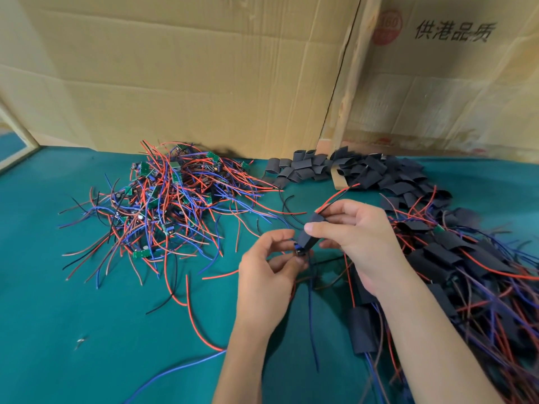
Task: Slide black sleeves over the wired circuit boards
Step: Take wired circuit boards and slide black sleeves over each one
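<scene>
At centre frame, the right hand (pixel 354 240) pinches a black sleeve (pixel 309 231). The left hand's (pixel 269 265) grip pinches the board (pixel 299 252) at its lower end.

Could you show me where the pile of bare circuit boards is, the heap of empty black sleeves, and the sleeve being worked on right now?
pile of wired circuit boards (pixel 163 205), head view, middle of the tangle.
heap of empty black sleeves (pixel 364 173), head view, centre of the heap.
black sleeve in the hands (pixel 309 232), head view, its middle.

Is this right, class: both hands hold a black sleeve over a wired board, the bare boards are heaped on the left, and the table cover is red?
Not quite. The head view shows the table cover is teal green, not red. The rest stands: left hand and right hand hold the black sleeve, bare boards heaped left.
</scene>
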{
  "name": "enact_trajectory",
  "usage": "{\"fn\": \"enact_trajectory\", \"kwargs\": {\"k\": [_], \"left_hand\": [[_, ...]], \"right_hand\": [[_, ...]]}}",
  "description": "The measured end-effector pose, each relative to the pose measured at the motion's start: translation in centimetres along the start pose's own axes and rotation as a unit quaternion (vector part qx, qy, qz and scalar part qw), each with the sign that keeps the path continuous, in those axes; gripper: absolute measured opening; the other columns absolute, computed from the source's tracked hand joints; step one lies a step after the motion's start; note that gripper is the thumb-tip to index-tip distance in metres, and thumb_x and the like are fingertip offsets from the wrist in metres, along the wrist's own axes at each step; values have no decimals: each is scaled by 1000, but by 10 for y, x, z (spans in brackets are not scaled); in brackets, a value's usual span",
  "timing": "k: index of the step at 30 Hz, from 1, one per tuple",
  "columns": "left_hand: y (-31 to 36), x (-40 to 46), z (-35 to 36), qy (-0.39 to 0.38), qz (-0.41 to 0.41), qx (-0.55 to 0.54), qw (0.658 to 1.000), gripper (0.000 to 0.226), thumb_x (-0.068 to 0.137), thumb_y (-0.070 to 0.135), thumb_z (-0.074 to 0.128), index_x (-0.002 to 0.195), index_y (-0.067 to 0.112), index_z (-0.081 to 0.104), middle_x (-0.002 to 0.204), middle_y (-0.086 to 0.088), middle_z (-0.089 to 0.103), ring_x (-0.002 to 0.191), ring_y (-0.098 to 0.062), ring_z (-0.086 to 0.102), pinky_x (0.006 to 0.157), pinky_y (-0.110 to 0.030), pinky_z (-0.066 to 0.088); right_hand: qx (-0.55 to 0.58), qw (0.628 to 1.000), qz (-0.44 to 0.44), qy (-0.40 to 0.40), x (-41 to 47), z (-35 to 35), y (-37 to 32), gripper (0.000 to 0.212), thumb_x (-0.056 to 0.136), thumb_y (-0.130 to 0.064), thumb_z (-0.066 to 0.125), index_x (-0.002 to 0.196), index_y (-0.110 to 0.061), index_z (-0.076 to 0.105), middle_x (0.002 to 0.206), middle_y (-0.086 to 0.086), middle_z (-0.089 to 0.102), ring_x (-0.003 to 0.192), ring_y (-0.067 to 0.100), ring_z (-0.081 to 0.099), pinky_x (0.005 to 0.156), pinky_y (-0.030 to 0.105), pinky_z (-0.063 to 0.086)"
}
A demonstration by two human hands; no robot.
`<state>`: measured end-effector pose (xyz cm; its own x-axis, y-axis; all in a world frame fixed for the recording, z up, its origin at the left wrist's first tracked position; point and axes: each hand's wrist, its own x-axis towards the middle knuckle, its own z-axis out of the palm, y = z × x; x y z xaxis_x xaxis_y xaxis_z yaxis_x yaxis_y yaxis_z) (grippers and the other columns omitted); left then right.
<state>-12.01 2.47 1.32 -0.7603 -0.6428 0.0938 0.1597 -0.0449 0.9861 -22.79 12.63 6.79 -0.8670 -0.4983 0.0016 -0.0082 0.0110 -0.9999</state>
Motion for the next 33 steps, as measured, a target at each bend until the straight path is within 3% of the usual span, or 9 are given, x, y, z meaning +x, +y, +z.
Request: {"fn": "enact_trajectory", "kwargs": {"k": [5,11,14,20,24,27,30,33], "left_hand": [[1,-2,0,-25,-27,-60,998,32,87,-15,65,108,10,63,82,-6,73,76,-29,76,67,-26,60],[0,-4,4,-42,-10,43,998,45,78,-13,64,110,18,58,66,-5,66,63,-30,74,60,-37,59],[1,-3,1,-10,-4,57,998,47,72,-4,65,108,24,59,66,-6,66,62,-28,74,52,-27,51],[3,-4,5,21,20,85,996,30,66,28,67,96,36,65,71,0,69,61,-20,70,49,-25,46],[4,-4,8,26,58,137,989,9,80,31,68,88,26,69,67,2,70,58,-13,65,59,-27,52],[4,-2,9,-1,52,123,991,11,85,30,75,86,20,70,67,1,71,60,-17,69,58,-25,51],[6,-1,8,-23,21,79,996,9,87,21,78,88,16,71,68,1,71,62,-19,72,57,-23,50],[4,1,7,19,1,76,997,10,91,10,70,84,17,71,68,3,69,61,-17,73,56,-22,51]], "right_hand": [[23,999,23,2,1,-4,-2,22,72,-2,86,88,-5,71,78,9,77,68,16,71,53,22,52],[-96,995,0,-21,-3,-3,-3,30,65,-8,93,86,-10,72,77,14,75,62,16,65,57,27,54],[-120,992,8,-30,-5,-2,-3,31,64,-12,94,85,-11,72,80,15,76,64,17,66,57,29,54],[-104,994,19,-27,-6,1,-6,22,71,-16,90,81,-9,72,68,7,74,57,13,63,48,23,47],[-118,991,28,-59,-11,7,-7,21,77,-18,87,82,-7,70,60,7,67,51,16,56,47,25,45],[-130,991,-2,-29,-11,0,-15,17,78,-17,85,82,-8,72,57,2,64,48,12,52,44,25,42],[-168,985,-28,26,-17,-35,-36,33,65,-41,88,82,-14,77,55,-3,64,43,7,49,40,20,37],[-335,942,29,8,-34,-78,-62,64,40,-80,79,81,-31,79,49,-9,61,36,3,45,37,13,32]]}}
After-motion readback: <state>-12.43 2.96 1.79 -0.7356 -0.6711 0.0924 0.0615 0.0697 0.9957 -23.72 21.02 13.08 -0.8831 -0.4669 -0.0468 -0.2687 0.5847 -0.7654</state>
